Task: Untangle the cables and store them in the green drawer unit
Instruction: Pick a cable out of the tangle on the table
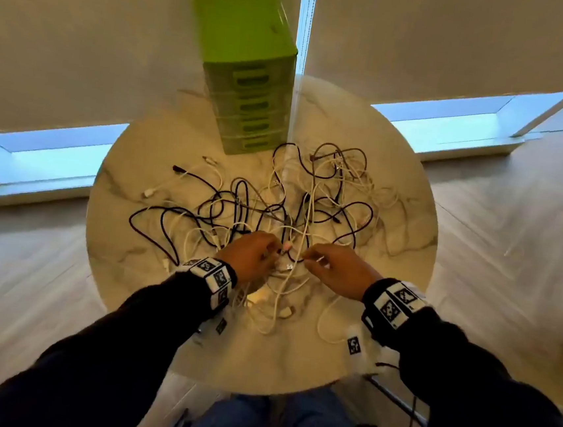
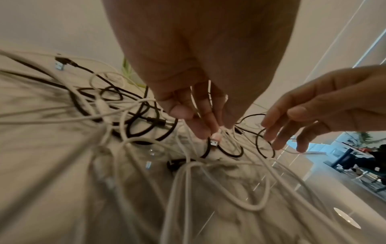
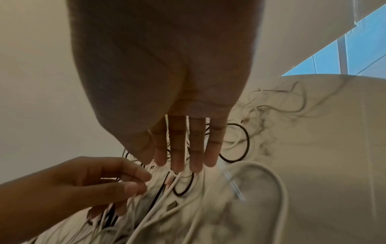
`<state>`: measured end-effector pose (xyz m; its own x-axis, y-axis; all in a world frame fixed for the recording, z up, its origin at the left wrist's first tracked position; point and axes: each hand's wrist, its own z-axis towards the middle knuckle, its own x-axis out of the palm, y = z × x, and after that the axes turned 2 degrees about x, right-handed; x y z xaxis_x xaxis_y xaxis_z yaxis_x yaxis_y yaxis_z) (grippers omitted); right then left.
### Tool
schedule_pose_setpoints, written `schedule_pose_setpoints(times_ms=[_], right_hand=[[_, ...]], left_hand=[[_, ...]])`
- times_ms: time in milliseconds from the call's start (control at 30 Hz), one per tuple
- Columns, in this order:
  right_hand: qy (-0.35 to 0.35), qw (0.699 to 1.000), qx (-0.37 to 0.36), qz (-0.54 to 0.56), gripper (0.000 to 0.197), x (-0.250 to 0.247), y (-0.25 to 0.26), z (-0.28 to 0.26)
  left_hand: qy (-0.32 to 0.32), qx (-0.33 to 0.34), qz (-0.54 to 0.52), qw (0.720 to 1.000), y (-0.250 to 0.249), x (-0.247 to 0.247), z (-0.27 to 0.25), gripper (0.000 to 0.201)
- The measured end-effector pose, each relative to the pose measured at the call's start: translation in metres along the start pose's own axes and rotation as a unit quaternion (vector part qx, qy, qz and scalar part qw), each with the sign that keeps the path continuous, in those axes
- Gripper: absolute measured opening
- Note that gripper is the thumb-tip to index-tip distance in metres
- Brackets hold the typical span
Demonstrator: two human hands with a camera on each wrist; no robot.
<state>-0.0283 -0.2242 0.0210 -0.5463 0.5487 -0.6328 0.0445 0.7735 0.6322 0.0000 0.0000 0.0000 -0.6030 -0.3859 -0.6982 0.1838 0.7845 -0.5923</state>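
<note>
Untangling step, I reckon: left grip (image 1: 252, 255) pinches a white plug (image 2: 215, 140) just above the tangle (image 1: 274, 205) mid-worktop (image 1: 293, 362). Right grip (image 1: 336, 270) is loose, fingers straight, brushing strands. Next: thread that plug's cable out through the loops, gently.

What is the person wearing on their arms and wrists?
Long dark sleeves cover both arms, the left sleeve and the right sleeve. Each wrist has a black band with white blocks bearing black-and-white square code markers: left wrist band, right wrist band. A small white marker tag hangs below the right band. The left hand and right hand are bare, ungloved.
</note>
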Motion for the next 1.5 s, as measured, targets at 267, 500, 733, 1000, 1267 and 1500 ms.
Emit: schedule_pose_setpoints(times_ms=[267,500,733,1000,1267,1500], right_hand=[[-0.023,1.000,-0.001,-0.017,0.018,-0.004,-0.006,0.055],[0.009,1.000,-0.007,-0.017,0.030,-0.006,-0.019,0.063],[0.029,0.992,-0.037,-0.113,0.041,-0.009,-0.026,0.065],[-0.097,0.929,-0.173,-0.313,0.056,-0.010,-0.014,0.056],[-0.106,0.966,-0.134,-0.196,0.023,-0.047,-0.020,0.061],[-0.063,0.968,0.059,-0.237,0.024,-0.063,-0.022,0.070]], left_hand=[[-0.052,-0.048,0.050,0.996,-0.011,0.015,0.040,0.030],[-0.012,-0.078,0.030,0.996,-0.012,0.013,0.041,0.026],[-0.013,-0.077,0.042,0.996,-0.009,-0.001,0.015,0.025],[-0.085,-0.032,0.000,0.996,-0.019,-0.008,-0.002,0.022],[-0.072,-0.032,0.012,0.997,-0.005,-0.032,-0.015,0.026],[-0.130,0.137,-0.103,0.977,-0.034,-0.068,-0.059,0.014]])
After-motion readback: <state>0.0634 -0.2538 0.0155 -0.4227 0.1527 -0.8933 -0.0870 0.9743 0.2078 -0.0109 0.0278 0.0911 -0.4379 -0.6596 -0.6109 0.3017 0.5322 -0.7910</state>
